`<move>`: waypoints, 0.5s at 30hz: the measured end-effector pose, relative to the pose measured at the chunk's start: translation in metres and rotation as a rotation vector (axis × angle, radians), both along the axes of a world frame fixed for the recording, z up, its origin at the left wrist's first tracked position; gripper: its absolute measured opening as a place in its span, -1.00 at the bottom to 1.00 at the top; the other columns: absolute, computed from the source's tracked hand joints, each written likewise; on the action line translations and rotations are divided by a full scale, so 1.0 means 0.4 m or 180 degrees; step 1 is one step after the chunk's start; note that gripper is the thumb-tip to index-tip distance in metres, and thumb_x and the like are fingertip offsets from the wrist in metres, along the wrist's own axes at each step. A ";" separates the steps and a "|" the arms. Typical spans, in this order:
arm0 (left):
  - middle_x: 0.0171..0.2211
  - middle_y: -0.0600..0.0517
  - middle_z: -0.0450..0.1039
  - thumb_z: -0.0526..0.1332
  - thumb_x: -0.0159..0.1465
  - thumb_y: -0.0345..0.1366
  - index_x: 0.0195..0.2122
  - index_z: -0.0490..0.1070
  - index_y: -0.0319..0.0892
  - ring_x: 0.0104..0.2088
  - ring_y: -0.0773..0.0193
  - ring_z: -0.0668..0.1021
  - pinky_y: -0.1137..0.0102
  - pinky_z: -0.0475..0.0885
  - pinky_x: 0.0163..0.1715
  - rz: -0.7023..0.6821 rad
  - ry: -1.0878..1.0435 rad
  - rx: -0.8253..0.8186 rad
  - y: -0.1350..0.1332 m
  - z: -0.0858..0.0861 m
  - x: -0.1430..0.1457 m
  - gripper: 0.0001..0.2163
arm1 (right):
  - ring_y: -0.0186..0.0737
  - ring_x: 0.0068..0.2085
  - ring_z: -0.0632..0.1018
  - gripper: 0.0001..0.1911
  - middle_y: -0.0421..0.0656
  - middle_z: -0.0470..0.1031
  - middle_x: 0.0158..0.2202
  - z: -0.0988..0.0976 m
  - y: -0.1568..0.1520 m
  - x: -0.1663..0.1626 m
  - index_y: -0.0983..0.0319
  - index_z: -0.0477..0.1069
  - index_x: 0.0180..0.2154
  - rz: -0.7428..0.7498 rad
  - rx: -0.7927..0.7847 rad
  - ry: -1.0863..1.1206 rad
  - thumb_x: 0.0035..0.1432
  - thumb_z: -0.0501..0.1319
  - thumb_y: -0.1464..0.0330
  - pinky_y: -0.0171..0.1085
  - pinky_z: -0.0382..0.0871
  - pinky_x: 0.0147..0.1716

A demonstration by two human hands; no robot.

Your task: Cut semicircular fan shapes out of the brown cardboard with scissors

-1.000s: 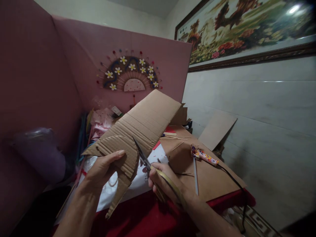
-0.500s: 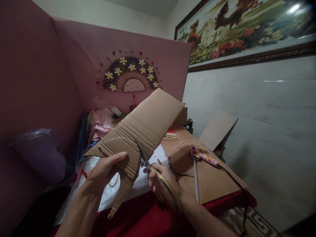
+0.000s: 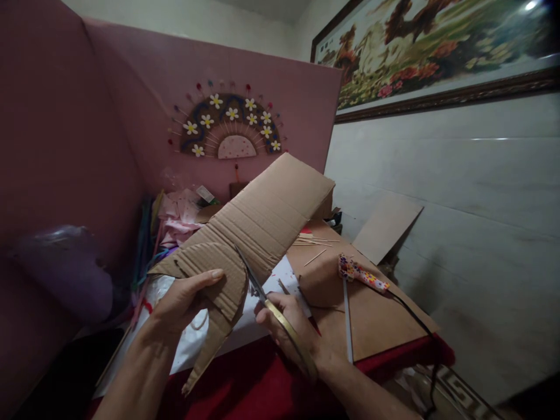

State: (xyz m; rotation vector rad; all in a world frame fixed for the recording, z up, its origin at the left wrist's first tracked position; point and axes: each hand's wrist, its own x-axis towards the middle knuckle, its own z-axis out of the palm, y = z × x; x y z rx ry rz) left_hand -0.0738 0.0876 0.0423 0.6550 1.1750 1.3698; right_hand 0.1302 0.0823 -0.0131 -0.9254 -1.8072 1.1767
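Note:
My left hand (image 3: 188, 303) grips a piece of corrugated cardboard (image 3: 266, 216), thumb on top and the other fingers hidden beneath. The cardboard is tilted above the table, with a curved cut edge and a narrow strip hanging down near my left wrist. In my right hand (image 3: 291, 326) is a pair of scissors (image 3: 258, 286) with dark blades and gold-coloured handles. Its blades lie at the cardboard, along the rounded cut to the right of my left thumb.
A flower-patterned glue gun (image 3: 363, 277) with a black cord lies on a brown board (image 3: 385, 326), beside a grey strip (image 3: 347, 326). Thin sticks (image 3: 317, 240) lie behind. Pink cloth (image 3: 179, 213) is heaped at left. A decorated fan (image 3: 230, 125) hangs on the pink panel.
The scissor blades have closed somewhat, with the handles drawn together in my right hand. The view has shifted slightly, and the cardboard's far end has swung a little to the right.

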 end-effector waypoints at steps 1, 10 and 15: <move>-0.57 -0.01 0.54 0.37 -0.10 -0.51 -0.56 0.54 -0.24 -0.61 0.29 0.52 0.52 0.34 -0.72 0.0041 0.0025 -0.0047 -0.002 0.004 0.001 -0.91 | -0.39 -0.54 0.21 -0.42 -0.28 0.19 -0.60 0.003 -0.001 -0.002 0.27 0.34 -0.49 -0.0041 0.0044 -0.0024 0.04 0.13 -0.15 -0.39 0.07 -0.59; -0.58 -0.01 0.54 0.34 -0.12 -0.56 -0.60 0.53 -0.27 -0.58 0.33 0.52 0.55 0.42 -0.64 0.0199 -0.0037 0.0076 -0.010 0.016 -0.005 -0.92 | -0.42 -0.65 0.27 -0.20 -0.29 0.25 -0.61 0.059 -0.021 0.016 0.29 0.34 -0.33 0.0345 -0.0744 0.0032 -0.14 0.02 -0.34 -0.42 0.11 -0.69; -0.61 0.02 0.52 0.30 -0.09 -0.58 -0.62 0.52 -0.28 -0.62 0.38 0.50 0.59 0.38 -0.70 0.0407 -0.0067 0.0137 -0.021 0.037 -0.002 -0.90 | -0.46 -0.66 0.24 -0.10 -0.27 0.26 -0.61 0.132 -0.022 0.024 0.31 0.34 -0.34 0.0666 -0.1048 0.0206 -0.30 0.03 -0.40 -0.44 0.09 -0.71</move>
